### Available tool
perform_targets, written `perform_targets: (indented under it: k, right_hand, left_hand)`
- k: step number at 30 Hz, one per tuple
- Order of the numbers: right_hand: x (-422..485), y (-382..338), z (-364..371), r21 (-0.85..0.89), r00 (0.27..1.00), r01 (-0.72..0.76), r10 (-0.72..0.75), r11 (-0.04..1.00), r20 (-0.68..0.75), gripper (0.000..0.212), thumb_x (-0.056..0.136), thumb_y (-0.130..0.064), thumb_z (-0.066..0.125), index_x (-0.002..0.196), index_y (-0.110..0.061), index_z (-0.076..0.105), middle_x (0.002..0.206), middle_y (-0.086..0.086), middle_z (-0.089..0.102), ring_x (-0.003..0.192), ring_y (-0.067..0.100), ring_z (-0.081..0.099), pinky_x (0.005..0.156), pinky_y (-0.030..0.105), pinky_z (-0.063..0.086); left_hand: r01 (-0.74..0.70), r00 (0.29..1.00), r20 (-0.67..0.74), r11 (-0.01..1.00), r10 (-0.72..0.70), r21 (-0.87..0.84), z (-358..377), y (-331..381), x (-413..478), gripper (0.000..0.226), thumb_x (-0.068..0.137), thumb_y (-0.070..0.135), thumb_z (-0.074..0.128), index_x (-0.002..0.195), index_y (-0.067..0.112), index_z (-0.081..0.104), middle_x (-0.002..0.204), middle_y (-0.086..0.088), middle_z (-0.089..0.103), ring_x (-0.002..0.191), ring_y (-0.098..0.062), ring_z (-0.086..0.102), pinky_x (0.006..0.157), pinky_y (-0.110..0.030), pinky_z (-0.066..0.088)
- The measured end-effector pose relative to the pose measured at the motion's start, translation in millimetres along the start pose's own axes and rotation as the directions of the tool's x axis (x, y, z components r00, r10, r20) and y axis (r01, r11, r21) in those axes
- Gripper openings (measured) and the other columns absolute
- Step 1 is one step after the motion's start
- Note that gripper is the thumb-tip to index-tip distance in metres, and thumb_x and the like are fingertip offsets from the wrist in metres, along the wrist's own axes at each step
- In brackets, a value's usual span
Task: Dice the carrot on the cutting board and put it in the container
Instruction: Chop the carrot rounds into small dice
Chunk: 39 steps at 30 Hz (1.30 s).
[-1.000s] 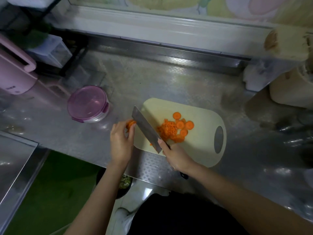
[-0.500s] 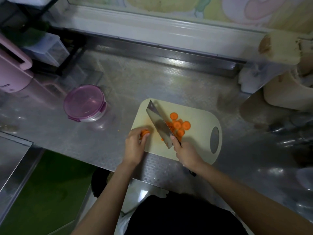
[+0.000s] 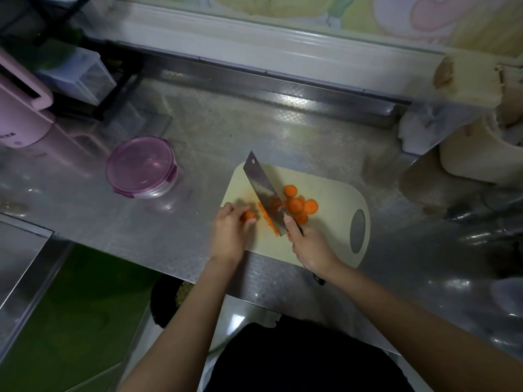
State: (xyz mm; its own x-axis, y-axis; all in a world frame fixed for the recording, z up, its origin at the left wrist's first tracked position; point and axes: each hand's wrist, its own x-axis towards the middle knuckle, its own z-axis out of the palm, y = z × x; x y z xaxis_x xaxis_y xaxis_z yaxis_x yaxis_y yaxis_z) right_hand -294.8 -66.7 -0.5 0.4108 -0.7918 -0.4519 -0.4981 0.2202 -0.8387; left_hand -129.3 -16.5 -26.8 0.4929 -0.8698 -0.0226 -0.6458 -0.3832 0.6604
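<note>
A cream cutting board (image 3: 334, 193) lies on the steel counter. Round carrot slices (image 3: 300, 205) sit near its middle, with a line of diced carrot (image 3: 267, 219) just left of the blade. My right hand (image 3: 308, 244) grips the black handle of a cleaver (image 3: 263, 190), whose blade slants across the board. My left hand (image 3: 229, 230) pinches a few carrot pieces (image 3: 249, 216) at the board's left edge. A round container with a purple lid (image 3: 141, 168) stands closed on the counter to the left.
A pink appliance (image 3: 19, 111) and clear plastic boxes (image 3: 76, 77) stand at the back left. Beige containers (image 3: 478, 137) crowd the right side. A raised steel ledge (image 3: 254, 83) runs along the back. The counter's front edge is close below my hands.
The cleaver swung from the board's left edge to a slant over its middle. My left hand moved onto the board with its carrot pieces. The view shifted slightly.
</note>
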Motion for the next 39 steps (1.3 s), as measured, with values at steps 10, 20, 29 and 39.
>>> perform_targets:
  k: [10,20,29,39]
  right_hand:
    - [-7,0,9,-0.106,0.996,0.049,-0.041,0.993,0.076,0.039,0.099,-0.041,0.036,0.062,-0.032,0.043,0.04,-0.013,0.043,0.047,0.002,0.039,0.051,0.015,0.026]
    - [-10,4,-3,-0.321,0.985,0.139,-0.163,0.937,-0.047,0.032,0.096,-0.045,0.04,0.082,-0.021,0.055,0.066,-0.001,0.055,0.065,0.017,0.053,0.065,0.029,0.036]
    - [-20,15,-12,-0.244,0.986,0.126,-0.15,0.961,-0.079,0.019,0.096,-0.036,0.044,0.099,-0.018,0.05,0.072,-0.01,0.052,0.068,0.009,0.053,0.069,0.029,0.044]
    - [-32,-1,19,-0.344,0.99,0.141,-0.143,0.928,0.021,0.033,0.099,-0.04,0.038,0.069,-0.026,0.044,0.064,-0.009,0.046,0.076,0.019,0.051,0.065,0.027,0.03]
  left_hand:
    - [-0.006,0.998,0.065,0.98,-0.007,0.197,8,1,-25,0.059,0.07,0.027,0.077,0.124,0.018,0.054,0.12,-0.008,0.049,0.113,-0.029,0.047,0.095,-0.037,0.035]
    - [-0.06,0.962,0.271,0.939,-0.036,0.339,2,-22,-29,0.082,0.084,0.064,0.011,0.149,0.015,0.01,0.158,-0.005,0.002,0.145,-0.021,-0.004,0.118,-0.036,-0.002]
    - [-0.085,0.969,0.248,0.932,-0.006,0.352,-5,-34,-51,0.072,0.093,0.057,0.028,0.149,0.015,0.011,0.158,-0.004,0.0,0.145,-0.02,-0.004,0.112,-0.025,-0.009]
    - [-0.025,0.978,0.204,0.958,-0.035,0.287,-15,-39,-83,0.069,0.092,0.046,0.047,0.147,0.013,0.021,0.155,-0.008,0.015,0.144,-0.024,0.008,0.118,-0.035,0.008]
